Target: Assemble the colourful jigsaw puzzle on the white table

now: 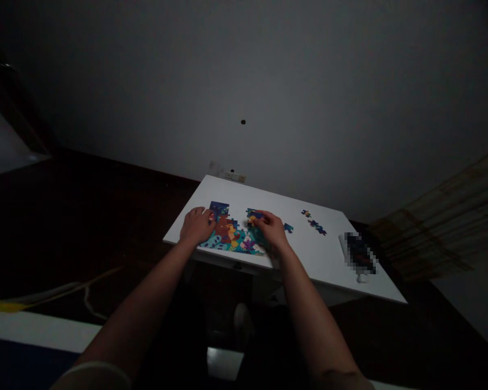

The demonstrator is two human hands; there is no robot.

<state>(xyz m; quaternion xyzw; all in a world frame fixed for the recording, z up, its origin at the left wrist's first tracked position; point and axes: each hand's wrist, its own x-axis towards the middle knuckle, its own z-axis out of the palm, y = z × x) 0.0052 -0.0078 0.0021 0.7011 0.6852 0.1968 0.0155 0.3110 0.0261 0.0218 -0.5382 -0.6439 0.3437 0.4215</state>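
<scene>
A partly joined jigsaw puzzle point(232, 238) in bright colours lies near the front left of the white table point(264, 197). My left hand point(197, 225) rests over its left edge, palm down with the fingers spread loosely. At the puzzle's right side, my right hand point(273, 230) pinches a puzzle piece point(251, 220) between thumb and fingers, and the hand partly covers it. Whether that piece touches the joined part, I cannot tell. Just right of this hand lies a loose blue-green puzzle piece point(288, 228).
Several more loose pieces point(317, 226) lie farther right on the table. A blurred-out dark rectangular object point(360, 252) sits near the right edge, with a small white item point(361, 278) in front of it. Behind the table stands a wall with a socket strip point(235, 176).
</scene>
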